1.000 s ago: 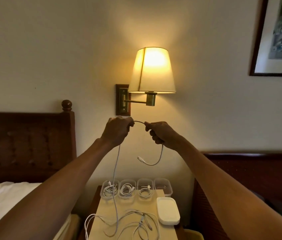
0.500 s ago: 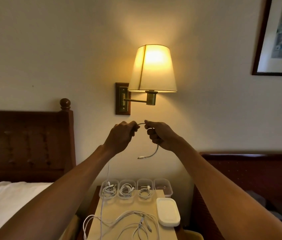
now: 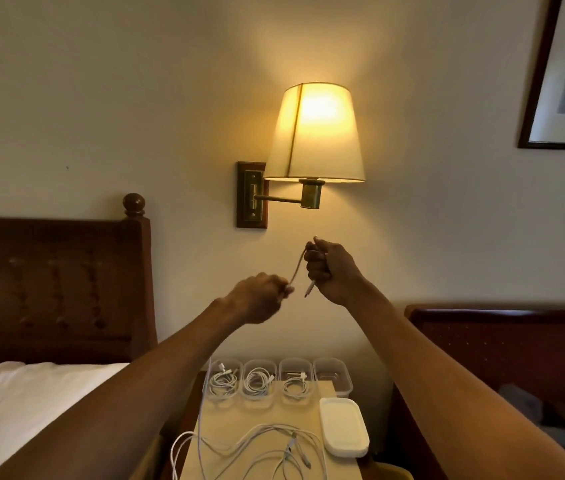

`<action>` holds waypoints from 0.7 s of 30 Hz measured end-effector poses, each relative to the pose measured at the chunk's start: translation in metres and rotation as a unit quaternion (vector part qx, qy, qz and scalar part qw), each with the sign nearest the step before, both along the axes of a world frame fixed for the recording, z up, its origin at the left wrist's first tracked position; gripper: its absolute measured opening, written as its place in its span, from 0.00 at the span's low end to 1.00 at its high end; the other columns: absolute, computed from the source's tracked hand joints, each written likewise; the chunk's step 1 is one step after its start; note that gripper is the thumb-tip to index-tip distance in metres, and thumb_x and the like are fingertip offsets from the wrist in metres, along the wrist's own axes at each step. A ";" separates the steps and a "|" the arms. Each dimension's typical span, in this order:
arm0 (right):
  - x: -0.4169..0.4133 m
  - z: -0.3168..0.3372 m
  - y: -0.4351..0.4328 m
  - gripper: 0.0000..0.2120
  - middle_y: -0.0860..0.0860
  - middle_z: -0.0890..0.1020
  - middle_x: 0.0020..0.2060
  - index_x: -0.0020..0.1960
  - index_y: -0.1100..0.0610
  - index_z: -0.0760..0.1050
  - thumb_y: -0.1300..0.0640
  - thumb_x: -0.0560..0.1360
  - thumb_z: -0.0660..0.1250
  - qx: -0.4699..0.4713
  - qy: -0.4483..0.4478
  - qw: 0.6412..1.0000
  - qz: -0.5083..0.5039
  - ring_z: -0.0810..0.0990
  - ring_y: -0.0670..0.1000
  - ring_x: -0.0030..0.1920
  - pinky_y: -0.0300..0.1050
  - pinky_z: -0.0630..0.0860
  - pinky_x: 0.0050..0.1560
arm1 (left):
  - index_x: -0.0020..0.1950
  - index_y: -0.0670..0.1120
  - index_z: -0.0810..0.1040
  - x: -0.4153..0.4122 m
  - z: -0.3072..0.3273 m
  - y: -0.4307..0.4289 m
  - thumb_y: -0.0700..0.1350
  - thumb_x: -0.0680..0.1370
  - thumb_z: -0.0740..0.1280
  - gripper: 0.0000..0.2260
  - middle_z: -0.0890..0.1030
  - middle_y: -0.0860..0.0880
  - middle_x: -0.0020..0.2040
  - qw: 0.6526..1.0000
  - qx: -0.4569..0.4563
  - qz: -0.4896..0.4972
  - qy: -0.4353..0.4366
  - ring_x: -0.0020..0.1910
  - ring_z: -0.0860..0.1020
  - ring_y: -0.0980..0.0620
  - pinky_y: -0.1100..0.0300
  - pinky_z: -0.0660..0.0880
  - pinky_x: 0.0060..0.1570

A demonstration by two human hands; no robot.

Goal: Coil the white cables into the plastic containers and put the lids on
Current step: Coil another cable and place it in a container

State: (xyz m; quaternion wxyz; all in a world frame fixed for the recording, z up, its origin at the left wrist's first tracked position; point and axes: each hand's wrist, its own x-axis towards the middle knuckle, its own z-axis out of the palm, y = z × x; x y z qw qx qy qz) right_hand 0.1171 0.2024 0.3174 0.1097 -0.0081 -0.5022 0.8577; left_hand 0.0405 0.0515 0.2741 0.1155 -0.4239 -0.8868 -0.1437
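A white cable [image 3: 297, 268] is stretched between both raised hands in front of the wall. My right hand [image 3: 329, 271] grips its end in a fist, and the plug pokes out below. My left hand [image 3: 260, 299] pinches the cable lower down and to the left; the rest hangs down behind my left arm to the nightstand. At the back of the nightstand [image 3: 236, 424] stand several clear plastic containers: three [image 3: 223, 381] [image 3: 259, 380] [image 3: 295, 381] hold coiled white cables, and the rightmost one [image 3: 333, 375] looks empty. A stack of white lids [image 3: 342, 426] lies at the right.
Loose white cables [image 3: 267, 448] sprawl over the front of the nightstand and hang off its left edge. A lit wall lamp [image 3: 315, 133] hangs just above my hands. A bed with white sheets [image 3: 17, 403] is on the left, a dark wooden headboard [image 3: 503, 344] on the right.
My left hand has slid down and left along the cable. My right hand has closed around the end, so the dangling loop is gone and only the plug shows.
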 end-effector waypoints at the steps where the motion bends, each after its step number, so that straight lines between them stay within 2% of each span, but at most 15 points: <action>1: -0.003 -0.003 0.001 0.13 0.48 0.69 0.27 0.47 0.60 0.72 0.55 0.84 0.53 -0.010 0.009 1.000 -0.019 0.61 0.43 0.22 0.33 0.60 0.20 | 0.64 0.46 0.75 0.008 -0.002 0.003 0.46 0.84 0.57 0.12 0.78 0.44 0.57 1.000 -0.016 -0.023 -0.007 0.51 0.77 0.46 0.49 0.76 0.53; 3: -0.009 -0.010 0.002 0.14 0.50 0.74 0.32 0.54 0.63 0.74 0.54 0.84 0.55 -0.013 0.013 0.998 -0.061 0.64 0.43 0.24 0.33 0.63 0.22 | 0.62 0.44 0.75 0.019 -0.004 0.009 0.44 0.84 0.59 0.10 0.79 0.42 0.55 0.998 -0.031 -0.049 -0.017 0.48 0.77 0.46 0.51 0.76 0.49; 5: -0.011 -0.018 0.002 0.15 0.53 0.80 0.40 0.58 0.64 0.75 0.55 0.84 0.56 0.007 0.011 0.995 -0.096 0.69 0.43 0.27 0.32 0.69 0.26 | 0.62 0.43 0.77 0.027 0.000 0.011 0.42 0.82 0.61 0.11 0.80 0.43 0.55 0.997 -0.047 -0.060 -0.026 0.48 0.78 0.47 0.51 0.77 0.50; 6: -0.012 -0.021 0.003 0.15 0.54 0.82 0.44 0.59 0.65 0.74 0.55 0.84 0.56 0.027 0.011 0.994 -0.107 0.73 0.44 0.30 0.34 0.73 0.30 | 0.63 0.43 0.77 0.030 0.004 0.009 0.41 0.81 0.61 0.12 0.80 0.44 0.56 0.996 -0.054 -0.065 -0.033 0.50 0.78 0.47 0.50 0.78 0.52; 8: -0.012 -0.027 0.006 0.16 0.54 0.83 0.53 0.62 0.65 0.72 0.54 0.84 0.54 0.083 0.015 0.990 -0.109 0.81 0.47 0.38 0.42 0.79 0.45 | 0.62 0.43 0.79 0.035 0.012 0.004 0.40 0.80 0.62 0.12 0.80 0.46 0.57 0.995 -0.048 -0.077 -0.044 0.52 0.79 0.48 0.49 0.78 0.55; 9: -0.013 -0.028 0.007 0.17 0.55 0.83 0.56 0.63 0.65 0.71 0.54 0.84 0.53 0.110 0.020 0.988 -0.104 0.84 0.50 0.43 0.46 0.79 0.51 | 0.61 0.42 0.80 0.036 0.016 0.001 0.40 0.80 0.63 0.11 0.81 0.47 0.56 0.995 -0.039 -0.084 -0.046 0.51 0.79 0.48 0.51 0.78 0.54; 10: -0.013 -0.029 0.006 0.17 0.57 0.82 0.59 0.63 0.65 0.69 0.54 0.85 0.52 0.124 0.028 0.987 -0.096 0.85 0.53 0.47 0.47 0.79 0.52 | 0.58 0.42 0.80 0.037 0.020 -0.001 0.40 0.80 0.64 0.10 0.81 0.47 0.53 0.994 -0.029 -0.093 -0.044 0.49 0.79 0.49 0.52 0.79 0.52; 12: -0.016 -0.027 0.001 0.17 0.61 0.79 0.62 0.65 0.68 0.67 0.55 0.84 0.53 0.099 0.040 0.991 -0.086 0.84 0.57 0.52 0.44 0.81 0.48 | 0.55 0.40 0.82 0.037 0.027 -0.005 0.41 0.80 0.65 0.09 0.82 0.46 0.49 0.994 -0.021 -0.104 -0.035 0.43 0.79 0.50 0.56 0.78 0.45; 14: -0.021 -0.027 -0.003 0.20 0.64 0.74 0.66 0.70 0.70 0.62 0.58 0.84 0.54 0.062 0.044 0.994 -0.083 0.78 0.61 0.62 0.48 0.78 0.57 | 0.57 0.40 0.81 0.038 0.033 -0.007 0.42 0.80 0.65 0.10 0.82 0.45 0.50 0.993 -0.036 -0.106 -0.029 0.42 0.78 0.51 0.59 0.76 0.41; 16: -0.025 -0.026 -0.005 0.22 0.66 0.69 0.70 0.73 0.71 0.58 0.60 0.84 0.55 0.056 0.039 0.994 -0.082 0.71 0.64 0.69 0.53 0.71 0.65 | 0.62 0.40 0.80 0.037 0.036 -0.008 0.43 0.81 0.64 0.12 0.82 0.44 0.53 0.993 -0.055 -0.098 -0.047 0.42 0.79 0.50 0.60 0.77 0.42; 19: -0.027 -0.026 -0.005 0.21 0.66 0.69 0.69 0.72 0.71 0.60 0.60 0.84 0.54 0.099 0.031 0.992 -0.074 0.70 0.65 0.69 0.55 0.69 0.67 | 0.62 0.41 0.80 0.036 0.042 -0.012 0.43 0.82 0.63 0.12 0.82 0.44 0.51 0.991 -0.068 -0.100 -0.058 0.38 0.79 0.51 0.62 0.77 0.37; 21: -0.021 -0.028 -0.007 0.17 0.64 0.75 0.60 0.66 0.71 0.67 0.59 0.84 0.54 0.171 0.018 0.983 -0.060 0.78 0.61 0.60 0.49 0.76 0.60 | 0.58 0.42 0.83 0.034 0.049 -0.016 0.43 0.81 0.65 0.10 0.82 0.49 0.43 0.991 -0.037 -0.115 -0.056 0.35 0.78 0.53 0.65 0.74 0.34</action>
